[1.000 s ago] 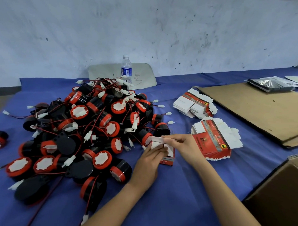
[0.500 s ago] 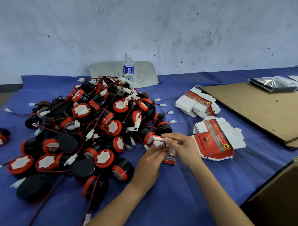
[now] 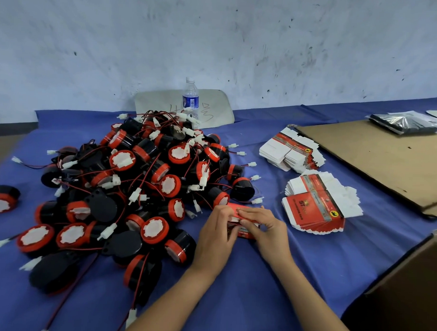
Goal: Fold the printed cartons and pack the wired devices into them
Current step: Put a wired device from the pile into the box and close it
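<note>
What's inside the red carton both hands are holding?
Only the printed outside of the red carton shows. The left hand and right hand grip it and cover its ends, so its contents cannot be seen.

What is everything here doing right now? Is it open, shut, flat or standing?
Red carton: mostly folded into a box, in both hands.
Left hand: grips the carton.
Right hand: pinches the carton.
Water bottle: upright, cap on.
Near carton stack: flat, unfolded.
Far carton stack: flat, unfolded.
Wired devices: heaped, wires tangled.
</note>
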A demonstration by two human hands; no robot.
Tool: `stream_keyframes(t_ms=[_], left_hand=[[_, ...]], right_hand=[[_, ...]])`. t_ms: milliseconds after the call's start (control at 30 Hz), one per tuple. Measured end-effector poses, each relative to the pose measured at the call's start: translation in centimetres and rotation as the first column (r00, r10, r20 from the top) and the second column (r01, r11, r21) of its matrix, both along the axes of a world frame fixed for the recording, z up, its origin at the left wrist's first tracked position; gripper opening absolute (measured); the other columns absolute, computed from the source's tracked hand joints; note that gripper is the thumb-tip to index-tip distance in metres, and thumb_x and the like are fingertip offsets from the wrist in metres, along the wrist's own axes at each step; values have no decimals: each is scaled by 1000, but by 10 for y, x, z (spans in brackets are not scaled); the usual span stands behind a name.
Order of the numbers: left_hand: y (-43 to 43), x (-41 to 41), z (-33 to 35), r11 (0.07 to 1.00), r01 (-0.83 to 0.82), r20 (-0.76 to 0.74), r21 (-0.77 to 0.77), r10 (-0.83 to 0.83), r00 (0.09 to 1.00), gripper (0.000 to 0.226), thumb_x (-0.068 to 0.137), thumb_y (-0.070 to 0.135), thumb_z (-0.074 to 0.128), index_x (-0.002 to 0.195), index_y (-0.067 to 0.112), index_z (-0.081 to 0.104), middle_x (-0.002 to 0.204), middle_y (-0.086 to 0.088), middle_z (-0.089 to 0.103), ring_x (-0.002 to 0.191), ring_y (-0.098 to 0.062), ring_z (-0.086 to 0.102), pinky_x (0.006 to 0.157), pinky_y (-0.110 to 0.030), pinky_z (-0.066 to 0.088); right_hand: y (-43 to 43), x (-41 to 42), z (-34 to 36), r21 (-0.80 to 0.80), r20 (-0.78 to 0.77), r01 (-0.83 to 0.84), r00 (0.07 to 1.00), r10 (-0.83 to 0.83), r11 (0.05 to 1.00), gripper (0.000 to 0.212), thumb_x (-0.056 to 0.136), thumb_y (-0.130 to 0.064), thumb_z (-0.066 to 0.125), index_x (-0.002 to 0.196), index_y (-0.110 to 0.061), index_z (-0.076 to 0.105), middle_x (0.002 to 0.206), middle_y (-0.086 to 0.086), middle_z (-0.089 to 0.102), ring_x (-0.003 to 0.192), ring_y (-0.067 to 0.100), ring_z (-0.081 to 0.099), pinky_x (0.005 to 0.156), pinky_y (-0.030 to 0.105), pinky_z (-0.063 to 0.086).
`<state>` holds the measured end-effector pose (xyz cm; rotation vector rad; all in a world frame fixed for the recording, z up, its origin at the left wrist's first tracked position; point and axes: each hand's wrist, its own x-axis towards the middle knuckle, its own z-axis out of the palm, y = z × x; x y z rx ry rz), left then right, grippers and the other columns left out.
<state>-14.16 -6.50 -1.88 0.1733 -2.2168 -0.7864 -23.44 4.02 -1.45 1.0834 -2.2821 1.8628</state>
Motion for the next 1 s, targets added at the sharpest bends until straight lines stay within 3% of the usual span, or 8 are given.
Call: stream_keyframes(t_ms=[100, 200, 333, 500, 700, 800, 1000], left_hand=[[0, 0, 2, 999, -42, -12, -9, 42, 999, 44, 77, 1, 74, 115, 8, 51, 117, -2, 48, 105, -27, 58, 85, -37, 53], [0, 0, 4, 996, -70, 7, 55, 69, 998, 48, 83, 4, 67, 128, 3, 50, 128, -7, 47, 116, -25, 52, 94, -42, 49], [-1, -1, 3, 989, -50, 10, 141, 49, 999, 34, 95, -1, 50, 128, 5, 49, 134, -3, 47, 124, -13, 47, 100, -25, 42], [-2, -1, 3, 988, -81, 40, 129, 76, 996, 16, 97, -3, 47, 108, 4, 56, 118, -4, 53, 107, -4, 49, 90, -5, 35], [-2, -2, -1, 992, -102, 32, 72, 100, 994, 10, 91, -8, 52, 93, 0, 58, 107, -5, 57, 100, -12, 56, 85, -12, 41], [-1, -1, -1, 993, -103, 34, 57, 101, 994, 12, 90, -9, 53, 94, 0, 60, 108, -5, 59, 102, -15, 58, 87, -18, 44], [-2, 4, -4, 996, -80, 142, 47, 73, 987, 18, 93, -2, 54, 108, 2, 64, 125, -2, 58, 115, -15, 55, 96, -23, 45]], right_hand=[[0, 1, -4, 0, -22, 14, 1000, -14, 1000, 25, 80, 2, 73, 100, -12, 76, 104, 1, 72, 108, 8, 59, 92, 3, 35], [2, 0, -3, -3, 22, -27, 999, 27, 1000, 25, 81, 0, 72, 102, -13, 75, 106, 0, 72, 111, 8, 57, 92, 1, 32], [2, -2, 0, 1, 71, -43, 997, 43, 999, 25, 83, -4, 71, 101, -21, 75, 105, -7, 72, 112, 7, 57, 91, 1, 32], [3, 0, -1, -3, 26, -28, 999, 28, 1000, 32, 81, -4, 73, 98, -31, 72, 103, -12, 71, 110, 1, 57, 93, 1, 31], [7, 2, -6, 93, -200, -11, 979, 30, 996, 28, 84, -1, 69, 110, -13, 72, 113, -21, 62, 116, -10, 50, 104, 4, 25], [13, 0, -5, 205, -243, -37, 966, 88, 978, 34, 89, -5, 65, 121, -16, 64, 125, -22, 53, 130, 0, 42, 114, 11, 13], [22, -4, -2, 409, -334, -71, 916, 221, 910, 41, 95, -5, 58, 135, -15, 51, 143, -8, 42, 142, 14, 22, 117, 17, 3]])
